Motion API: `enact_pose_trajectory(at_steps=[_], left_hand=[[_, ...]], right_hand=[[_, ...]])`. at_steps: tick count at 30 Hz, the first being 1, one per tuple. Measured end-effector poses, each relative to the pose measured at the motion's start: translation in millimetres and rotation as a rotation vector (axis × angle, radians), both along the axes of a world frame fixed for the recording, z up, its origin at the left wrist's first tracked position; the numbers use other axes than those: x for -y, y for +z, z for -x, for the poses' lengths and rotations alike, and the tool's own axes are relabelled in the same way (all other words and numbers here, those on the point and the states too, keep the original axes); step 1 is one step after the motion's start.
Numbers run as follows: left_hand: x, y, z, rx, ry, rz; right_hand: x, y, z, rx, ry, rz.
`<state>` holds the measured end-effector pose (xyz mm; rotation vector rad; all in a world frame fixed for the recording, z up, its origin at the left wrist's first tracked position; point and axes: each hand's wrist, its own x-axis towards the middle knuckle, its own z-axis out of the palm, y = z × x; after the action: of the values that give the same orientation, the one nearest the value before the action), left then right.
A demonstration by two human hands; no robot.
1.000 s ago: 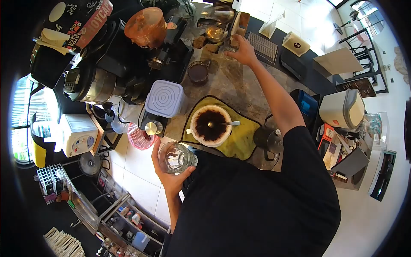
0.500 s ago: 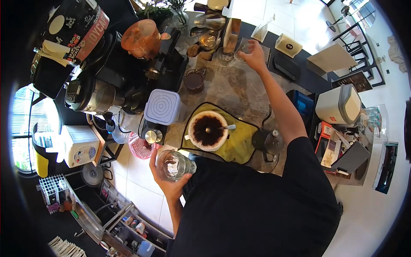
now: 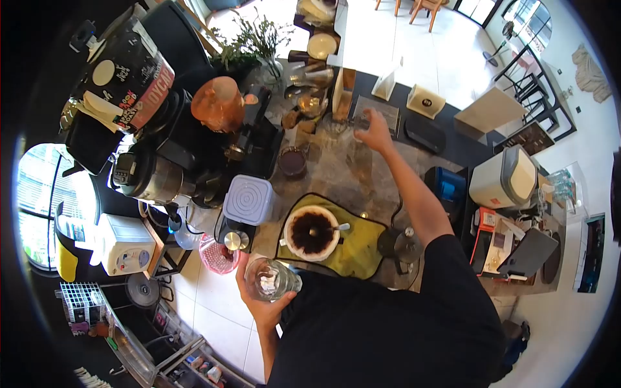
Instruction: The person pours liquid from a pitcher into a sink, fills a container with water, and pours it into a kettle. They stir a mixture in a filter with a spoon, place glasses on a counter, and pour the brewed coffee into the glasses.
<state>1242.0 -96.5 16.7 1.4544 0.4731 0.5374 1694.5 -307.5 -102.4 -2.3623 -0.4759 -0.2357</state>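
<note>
Head view: clear glass point(image 3: 277, 279) within the curled left hand point(image 3: 264, 312).

Café counter point(image 3: 346, 178), coffee grounds point(image 3: 299, 236), white filter point(image 3: 312, 257), grinder point(image 3: 220, 105), wooden chairs point(image 3: 430, 7) beyond

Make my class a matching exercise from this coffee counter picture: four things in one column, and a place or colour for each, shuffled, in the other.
1. Larger glass
2. Basket
3. Lidded box
4. Cloth

A. Pink
B. Under the white vessel
C. Held in the left hand
D. Pale lavender

Pairs: 1-C, 2-A, 3-D, 4-B
</note>
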Motion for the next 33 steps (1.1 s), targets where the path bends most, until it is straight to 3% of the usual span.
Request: enact_pose_trajectory(at_steps=[11, 18, 20, 22, 24, 26, 27, 29, 30, 32, 33], left_hand=[[-8.6, 20.4, -9.5, 0.045, -0.017, -0.015], [-22.9, 69.2, -66.8, 0.216, -0.239, -0.219], [-20.5, 90.6, -95.6, 0.244, -0.299, -0.278], [-13.7, 103.8, -128.1, 0.270, -0.360, -0.333], [-4.4, 110.7, -161.2, 0.275, -0.483, -0.317], [4.7, 107.7, -196.1, 0.259, -0.554, -0.314], [8.5, 101.9, -211.7, 0.245, -0.626, -0.313], [14.4, 79.6, -243.9, 0.279, -0.662, -0.431], [17.0, 68.1, -258.6, 0.320, -0.688, -0.553], [23.8, 45.5, -280.9, 0.354, -0.722, -0.573], [29.7, 44.4, -285.7, 0.385, -0.752, -0.594]], right_hand=[[0.4, -12.2, 2.9, -0.148, 0.043, 0.053], [1.0, 1.9, 11.6, -0.103, 0.061, 0.242], [4.3, 13.3, 7.7, 0.016, 0.067, 0.144], [5.3, 47.5, 15.5, 0.132, 0.073, 0.049], [-1.0, 138.7, 49.6, -0.445, 0.244, -0.421], [-0.8, 207.0, 90.5, -0.628, 0.495, -0.545], [-1.3, 220.5, 107.6, -0.631, 0.489, -0.547], [-1.0, 233.5, 135.1, -0.316, 0.572, -0.325], [-0.4, 234.1, 145.2, -0.312, 0.564, -0.326], [2.7, 233.1, 158.9, -0.006, 0.410, -0.070], [4.8, 230.1, 155.7, -0.008, 0.399, -0.070]])
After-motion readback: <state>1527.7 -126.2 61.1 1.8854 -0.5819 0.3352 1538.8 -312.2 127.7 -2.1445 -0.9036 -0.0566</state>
